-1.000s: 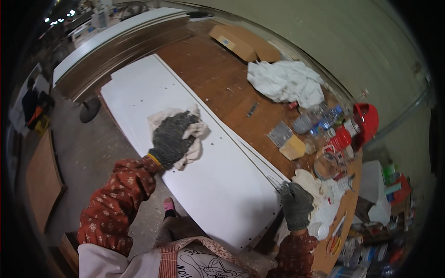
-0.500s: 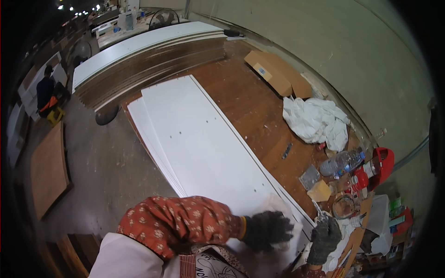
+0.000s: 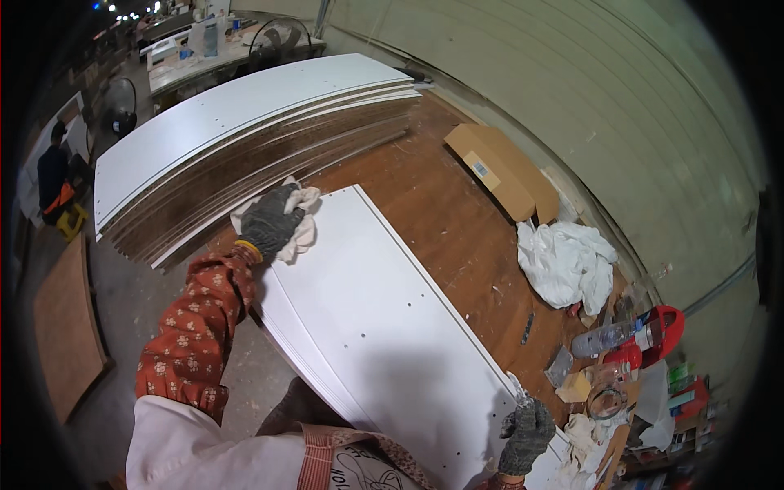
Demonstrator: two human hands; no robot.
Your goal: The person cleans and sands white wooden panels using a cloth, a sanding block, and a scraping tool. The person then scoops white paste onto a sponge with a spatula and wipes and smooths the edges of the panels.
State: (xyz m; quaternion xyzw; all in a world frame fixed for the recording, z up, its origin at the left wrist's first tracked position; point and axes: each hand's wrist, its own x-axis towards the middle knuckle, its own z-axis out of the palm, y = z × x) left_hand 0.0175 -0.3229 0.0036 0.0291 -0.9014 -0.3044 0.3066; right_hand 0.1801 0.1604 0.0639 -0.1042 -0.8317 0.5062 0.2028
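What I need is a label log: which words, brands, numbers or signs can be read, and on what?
Person's garment front: lettering beside a line drawing, only fragments showing; no whole word readable.
Label on cardboard box: too small to read.
Clear plastic bottle: any print too small to read.

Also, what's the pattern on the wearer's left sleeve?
Pale flowers on rust-red: the left sleeve shows best in the head view.

A soft shadow (image 3: pixel 412 380) greys the white panel (image 3: pixel 384 314).

left hand (image 3: pixel 274 222): palm down, arm (image 3: pixel 196 331) extended | right hand (image 3: pixel 529 434): lower, fingers (image 3: pixel 512 420) curled
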